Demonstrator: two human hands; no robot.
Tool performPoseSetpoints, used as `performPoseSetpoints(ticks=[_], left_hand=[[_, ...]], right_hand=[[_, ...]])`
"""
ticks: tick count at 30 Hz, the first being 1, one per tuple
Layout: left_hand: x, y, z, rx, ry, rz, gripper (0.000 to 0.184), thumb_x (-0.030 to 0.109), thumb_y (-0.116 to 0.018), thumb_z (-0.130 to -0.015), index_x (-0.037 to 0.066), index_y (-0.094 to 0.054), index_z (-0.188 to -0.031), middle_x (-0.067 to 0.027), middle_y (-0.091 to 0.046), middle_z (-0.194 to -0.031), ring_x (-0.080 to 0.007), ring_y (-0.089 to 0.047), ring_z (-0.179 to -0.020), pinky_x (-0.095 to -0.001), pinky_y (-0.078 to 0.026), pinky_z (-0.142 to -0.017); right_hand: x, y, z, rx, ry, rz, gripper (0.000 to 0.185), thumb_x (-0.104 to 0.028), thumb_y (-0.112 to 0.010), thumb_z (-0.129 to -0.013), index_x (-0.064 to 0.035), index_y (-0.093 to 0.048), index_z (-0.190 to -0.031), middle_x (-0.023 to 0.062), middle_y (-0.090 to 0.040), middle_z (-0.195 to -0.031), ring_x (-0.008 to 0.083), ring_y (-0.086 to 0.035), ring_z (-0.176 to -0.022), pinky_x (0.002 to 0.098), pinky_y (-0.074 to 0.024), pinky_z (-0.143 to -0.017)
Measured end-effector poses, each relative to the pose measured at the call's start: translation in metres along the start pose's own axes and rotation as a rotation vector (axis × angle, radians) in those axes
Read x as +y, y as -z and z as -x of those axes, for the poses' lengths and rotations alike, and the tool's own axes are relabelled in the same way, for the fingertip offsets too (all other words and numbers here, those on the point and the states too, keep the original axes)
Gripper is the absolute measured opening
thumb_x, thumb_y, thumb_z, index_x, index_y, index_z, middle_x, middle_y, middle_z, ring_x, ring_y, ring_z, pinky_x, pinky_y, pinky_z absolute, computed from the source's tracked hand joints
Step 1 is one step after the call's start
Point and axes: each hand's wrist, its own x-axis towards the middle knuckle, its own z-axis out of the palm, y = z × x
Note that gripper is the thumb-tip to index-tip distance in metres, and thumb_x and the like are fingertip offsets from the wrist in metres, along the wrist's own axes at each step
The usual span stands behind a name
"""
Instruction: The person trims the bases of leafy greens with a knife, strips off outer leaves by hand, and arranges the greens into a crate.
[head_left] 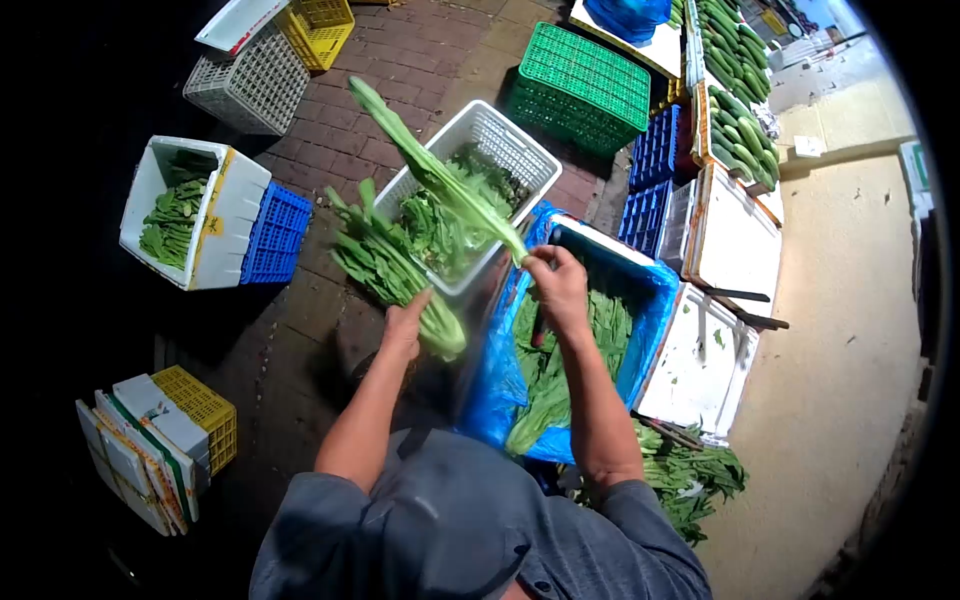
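Note:
My left hand [405, 325] is closed around the lower part of a head of long leafy greens [385, 262], its pale base toward me and its leaves pointing away. My right hand [558, 288] pinches the base end of a long, pale-green leafy stalk [440, 178], which stretches over a white plastic basket [545, 165] with more leaves inside. A small dark object with a reddish part [539, 328] shows below my right hand; I cannot make out what it is. Under my right forearm stands a box lined with blue plastic [492, 375], holding long leaves [545, 400].
A green crate [585, 75] stands beyond the basket. At left are a foam box of greens [210, 225] and a blue crate [277, 232]. Foam boxes [740, 235] and cucumbers [745, 140] line the right by a wall. Loose greens [695, 480] lie near my right elbow.

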Motion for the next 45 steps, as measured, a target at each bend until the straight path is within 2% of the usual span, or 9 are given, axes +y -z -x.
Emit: performPoseSetpoints(ticks=[6, 8, 17, 27, 28, 29, 33, 35, 45], left_hand=[[-0.002, -0.009, 0.004, -0.108, -0.017, 0.070, 0.049, 0.026, -0.078, -0.086, -0.005, -0.060, -0.120, -0.0141, -0.066, -0.114, -0.0217, -0.065, -0.098, -0.0354, -0.055, -0.081], [0.003, -0.020, 0.010, -0.148, 0.074, 0.038, 0.042, 0.025, -0.076, -0.087, -0.005, -0.063, -0.114, -0.0130, -0.069, -0.102, -0.0217, -0.068, -0.084, -0.0359, -0.057, -0.069], [0.040, -0.037, 0.023, -0.546, 0.225, -0.447, 0.025, 0.031, -0.065, -0.095, 0.006, -0.060, -0.097, -0.0020, -0.059, -0.074, -0.0083, -0.051, -0.050, -0.0256, -0.037, -0.038], [0.031, -0.038, -0.103, -0.233, -0.034, -0.440, 0.033, 0.030, -0.055, -0.101, 0.007, -0.054, -0.125, -0.0072, -0.061, -0.089, -0.0147, -0.057, -0.064, -0.0282, -0.048, -0.048], [0.010, -0.018, -0.168, -0.231, -0.197, -0.613, 0.055, 0.034, -0.063, -0.096, 0.000, -0.048, -0.136, -0.0174, -0.064, -0.114, -0.0287, -0.064, -0.097, -0.0421, -0.053, -0.076], [0.053, -0.083, -0.065, 0.007, -0.239, -0.929, 0.064, 0.037, -0.066, -0.093, -0.004, -0.046, -0.137, -0.0213, -0.059, -0.129, -0.0318, -0.055, -0.118, -0.0433, -0.047, -0.094], [0.026, -0.129, -0.055, -0.213, -0.267, -0.783, 0.064, 0.036, -0.065, -0.094, 0.000, -0.044, -0.142, -0.0139, -0.062, -0.126, -0.0217, -0.059, -0.112, -0.0363, -0.046, -0.090], [-0.022, -0.119, -0.084, -0.602, -0.190, -0.624, 0.059, 0.045, -0.061, -0.096, 0.012, -0.048, -0.143, -0.0109, -0.061, -0.132, -0.0270, -0.058, -0.118, -0.0470, -0.043, -0.099], [-0.133, -0.132, 0.010, -0.525, 0.170, -0.998, 0.061, 0.052, -0.059, -0.094, 0.011, -0.049, -0.138, -0.0062, -0.063, -0.119, -0.0250, -0.061, -0.099, -0.0448, -0.042, -0.085]], right_hand=[[0.069, -0.036, 0.049, -0.391, -0.009, 0.341, 0.064, -0.041, -0.074, -0.085, 0.0067, -0.058, -0.125, 0.0171, -0.068, -0.100, 0.0192, -0.064, -0.092, 0.0349, -0.0522, -0.078], [0.046, -0.037, 0.072, -0.475, -0.207, 0.225, 0.052, -0.028, -0.072, -0.087, 0.0033, -0.058, -0.126, 0.0108, -0.067, -0.106, 0.0161, -0.062, -0.093, 0.0296, -0.0503, -0.081], [0.077, 0.029, 0.089, -0.296, -0.452, -0.427, 0.044, -0.019, -0.065, -0.087, -0.0006, -0.055, -0.125, 0.0136, -0.069, -0.086, 0.0086, -0.048, -0.045, 0.0244, -0.0512, -0.051], [0.079, 0.141, 0.170, 0.050, -0.310, -0.855, 0.044, -0.021, -0.064, -0.089, 0.0004, -0.051, -0.125, 0.0203, -0.066, -0.095, 0.0112, -0.049, -0.047, 0.0294, -0.0547, -0.058], [0.081, 0.151, 0.182, 0.053, -0.304, -0.926, 0.041, -0.020, -0.064, -0.090, 0.0002, -0.052, -0.124, 0.0217, -0.066, -0.096, 0.0121, -0.051, -0.048, 0.0299, -0.0551, -0.058], [0.082, 0.160, 0.193, 0.088, -0.291, -0.967, 0.041, -0.019, -0.064, -0.090, 0.0004, -0.053, -0.123, 0.0220, -0.066, -0.096, 0.0124, -0.052, -0.048, 0.0296, -0.0547, -0.058], [0.109, 0.189, 0.245, 0.176, -0.215, -1.237, 0.034, -0.015, -0.061, -0.093, 0.0003, -0.056, -0.123, 0.0171, -0.068, -0.099, 0.0135, -0.054, -0.051, 0.0264, -0.0479, -0.052], [0.127, 0.208, 0.276, 0.191, -0.115, -1.342, 0.032, -0.017, -0.059, -0.094, 0.0009, -0.058, -0.120, 0.0160, -0.068, -0.101, 0.0127, -0.052, -0.051, 0.0276, -0.0475, -0.054], [0.186, 0.348, 0.473, 0.927, 0.300, -1.330, 0.048, -0.033, -0.068, -0.089, 0.0008, -0.059, -0.120, 0.0142, -0.068, -0.100, 0.0082, -0.046, -0.049, 0.0306, -0.0456, -0.062]])
